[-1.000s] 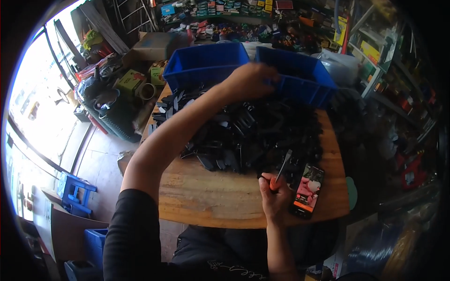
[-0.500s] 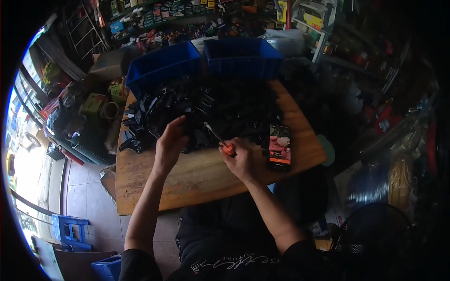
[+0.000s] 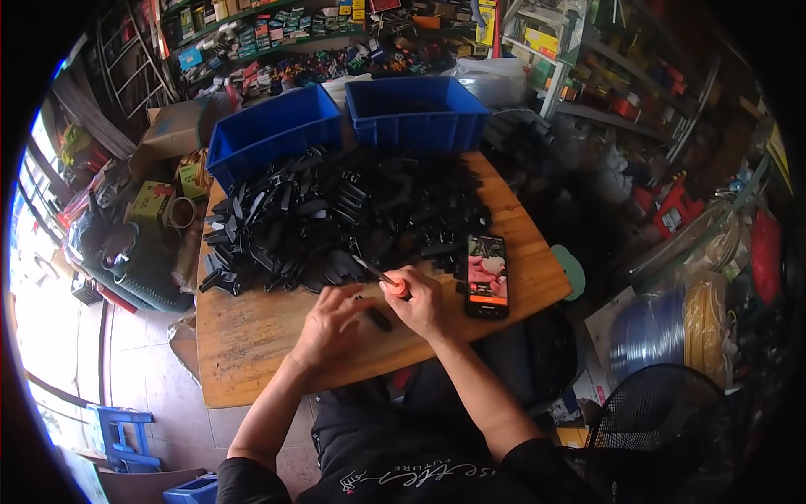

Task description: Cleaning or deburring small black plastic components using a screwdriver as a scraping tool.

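My right hand [image 3: 417,301] is closed around the orange-red handle of a screwdriver [image 3: 393,286], its metal shaft pointing up and left toward the pile. Just left of it, my left hand [image 3: 330,323] hovers low over the wooden table with its fingers apart. A small loose black plastic part [image 3: 378,318] lies between the two hands, close to the left fingertips. Beyond both hands spreads a big heap of black plastic parts [image 3: 336,206], many of them long and narrow.
Two blue plastic bins [image 3: 417,126] stand behind the heap. A phone [image 3: 487,277] with a lit screen lies on the wooden table [image 3: 252,353] to the right. A blue stool [image 3: 126,437] is on the floor at left. Crowded shelves [image 3: 294,29] line the back.
My left hand has come down and toward me, closer to the right. My right hand has shifted slightly left with the screwdriver. The picture is brighter, and a loose black part now shows between the hands.
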Action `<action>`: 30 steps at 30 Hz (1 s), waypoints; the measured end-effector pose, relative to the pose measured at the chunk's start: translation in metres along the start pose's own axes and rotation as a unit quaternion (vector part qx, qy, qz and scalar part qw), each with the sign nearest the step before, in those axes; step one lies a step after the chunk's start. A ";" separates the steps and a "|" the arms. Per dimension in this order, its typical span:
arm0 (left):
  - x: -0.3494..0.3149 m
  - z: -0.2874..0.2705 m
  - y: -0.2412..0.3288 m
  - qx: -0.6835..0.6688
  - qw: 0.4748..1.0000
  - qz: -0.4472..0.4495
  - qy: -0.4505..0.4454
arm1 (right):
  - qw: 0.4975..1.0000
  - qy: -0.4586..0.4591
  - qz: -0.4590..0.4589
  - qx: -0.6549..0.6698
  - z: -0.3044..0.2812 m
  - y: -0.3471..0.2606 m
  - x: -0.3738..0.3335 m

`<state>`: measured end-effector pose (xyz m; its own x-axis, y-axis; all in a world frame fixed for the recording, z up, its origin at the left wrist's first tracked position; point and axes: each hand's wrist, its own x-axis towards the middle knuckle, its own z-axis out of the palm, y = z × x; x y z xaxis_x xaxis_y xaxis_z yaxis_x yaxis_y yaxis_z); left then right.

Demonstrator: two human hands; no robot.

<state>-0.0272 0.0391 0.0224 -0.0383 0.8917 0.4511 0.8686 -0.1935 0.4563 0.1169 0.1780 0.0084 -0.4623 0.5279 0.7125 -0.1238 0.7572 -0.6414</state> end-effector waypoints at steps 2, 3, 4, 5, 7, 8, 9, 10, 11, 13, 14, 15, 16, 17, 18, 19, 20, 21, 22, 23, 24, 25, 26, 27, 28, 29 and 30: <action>-0.002 0.001 0.006 0.050 0.997 0.051 -0.034 | 0.999 -0.007 0.008 0.030 0.004 -0.004 0.000; -0.003 0.002 0.005 0.081 0.992 0.083 -0.053 | 1.000 -0.007 0.012 0.021 0.006 -0.004 0.001; 0.000 -0.001 0.006 0.092 0.987 0.107 -0.077 | 1.000 -0.007 0.008 0.026 0.004 -0.008 0.003; 0.003 -0.004 0.012 0.066 0.987 0.094 -0.112 | 0.999 -0.013 0.021 0.029 0.001 -0.008 0.003; 0.010 -0.008 0.021 0.023 0.979 0.106 -0.171 | 0.999 -0.030 0.034 0.015 -0.007 -0.007 0.002; 0.006 -0.005 0.014 0.023 0.977 0.139 -0.163 | 0.999 -0.039 0.028 0.020 -0.005 -0.010 0.006; 0.002 -0.003 0.007 0.024 0.972 0.172 -0.155 | 0.997 -0.071 0.038 0.014 -0.005 -0.014 0.007; 0.001 -0.012 0.012 -0.002 0.970 0.134 -0.205 | 0.994 -0.101 0.050 0.004 -0.004 -0.016 0.006; -0.001 -0.008 0.007 -0.002 0.971 0.129 -0.202 | 0.992 -0.120 0.033 -0.015 -0.001 -0.015 0.006; -0.005 0.003 0.001 0.126 0.964 0.214 -0.093 | 0.987 -0.150 0.031 -0.039 0.000 -0.018 0.010; -0.009 0.004 0.004 0.120 0.970 0.190 -0.096 | 0.982 -0.176 0.029 -0.066 -0.001 -0.020 0.012; -0.013 0.003 0.005 0.117 0.971 0.187 -0.093 | 0.981 -0.180 0.030 -0.067 -0.002 -0.020 0.012; -0.015 0.000 0.008 0.124 0.971 0.187 -0.085 | 0.979 -0.187 0.033 -0.067 -0.003 -0.021 0.013; -0.016 -0.002 0.010 0.130 0.971 0.186 -0.078 | 0.978 -0.194 0.037 -0.067 -0.004 -0.022 0.013; -0.018 -0.003 0.010 0.135 0.965 0.218 -0.062 | 0.974 -0.211 0.037 -0.069 -0.005 -0.021 0.013; -0.021 0.000 0.009 0.153 0.956 0.242 -0.057 | 0.973 -0.215 0.036 -0.071 -0.004 -0.021 0.013; -0.022 0.003 0.009 0.172 0.947 0.266 -0.052 | 0.970 -0.230 0.029 -0.074 -0.004 -0.021 0.012; -0.022 0.005 0.009 0.158 0.950 0.266 -0.043 | 0.966 -0.244 0.022 -0.077 -0.003 -0.020 0.013; -0.022 0.005 0.010 0.156 0.951 0.264 -0.043 | 0.962 -0.259 0.022 -0.086 -0.003 -0.022 0.013; -0.022 0.004 0.010 0.159 0.951 0.261 -0.049 | 0.961 -0.261 0.024 -0.086 -0.003 -0.023 0.014; -0.022 0.004 0.010 0.161 0.951 0.258 -0.055 | 0.957 -0.268 0.000 -0.108 -0.004 -0.024 0.016; -0.022 0.004 0.010 0.158 0.952 0.258 -0.055 | 0.952 -0.274 -0.024 -0.131 -0.005 -0.025 0.018; -0.022 0.005 0.010 0.166 0.950 0.260 -0.048 | 0.952 -0.276 -0.022 -0.132 -0.006 -0.026 0.019; -0.021 0.005 0.010 0.174 0.948 0.263 -0.040 | 0.942 -0.305 -0.031 -0.139 -0.007 -0.028 0.020; -0.022 0.004 0.011 0.172 0.949 0.262 -0.041 | 0.931 -0.334 -0.041 -0.145 -0.008 -0.029 0.022; -0.022 0.002 0.012 0.175 0.949 0.258 -0.048 | 0.930 -0.335 -0.039 -0.144 -0.008 -0.029 0.023; -0.022 0.001 0.012 0.178 0.949 0.254 -0.055 | 0.931 -0.344 0.015 -0.118 -0.009 -0.030 0.025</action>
<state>-0.0149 0.0174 0.0168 0.4648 0.7619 0.4512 0.8738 -0.4769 -0.0948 0.1169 0.1722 0.0479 -0.9260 0.2402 0.2911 0.0578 0.8525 -0.5195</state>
